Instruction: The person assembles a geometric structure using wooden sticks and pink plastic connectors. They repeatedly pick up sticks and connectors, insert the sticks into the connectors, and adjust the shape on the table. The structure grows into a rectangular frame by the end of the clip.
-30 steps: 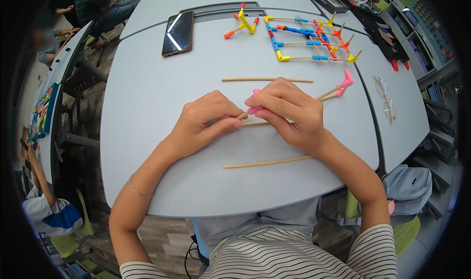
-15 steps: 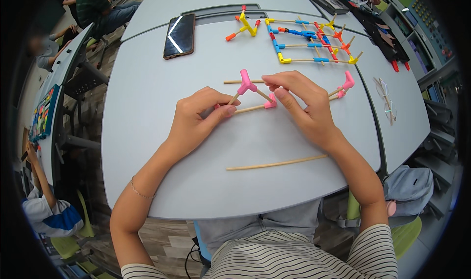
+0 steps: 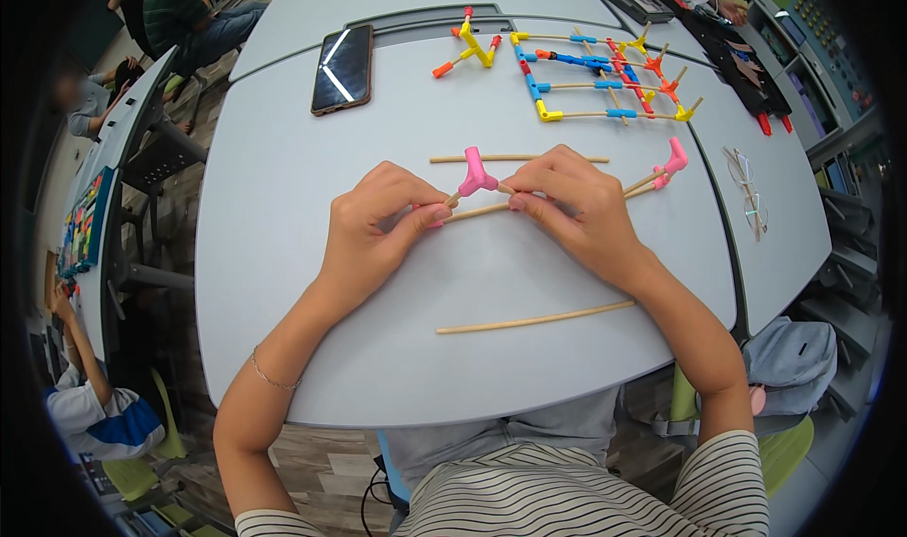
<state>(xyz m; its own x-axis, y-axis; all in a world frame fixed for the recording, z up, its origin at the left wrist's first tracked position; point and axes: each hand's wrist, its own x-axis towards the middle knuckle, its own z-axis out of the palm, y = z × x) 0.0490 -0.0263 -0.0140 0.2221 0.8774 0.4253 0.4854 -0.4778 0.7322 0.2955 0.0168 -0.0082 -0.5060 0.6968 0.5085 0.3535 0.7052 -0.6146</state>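
Between my hands is a small triangular frame of wooden sticks and pink connectors, its pink top connector (image 3: 477, 171) pointing up. My left hand (image 3: 373, 230) pinches the frame's left corner with thumb and forefinger, where a bit of pink shows. At the right corner, my right hand (image 3: 581, 206) is closed in a pinch, and its fingers hide the connector there. One wooden stick (image 3: 477, 212) runs along the bottom between both hands. Just beyond them lies a loose wooden stick (image 3: 453, 159). Another pink-jointed stick piece (image 3: 673, 162) is right of my right hand, partly hidden by it.
Nearer me lies another loose stick (image 3: 534, 319) on the white table (image 3: 283, 348). A phone (image 3: 343, 69), a small yellow-and-red connector piece (image 3: 480, 51) and a multicoloured stick grid (image 3: 567, 88) are at the back. Glasses (image 3: 751, 197) rest on the right-hand table.
My right hand has moved down and left and closed on the frame's right corner, covering the pink connector there. My left hand keeps its pinch.
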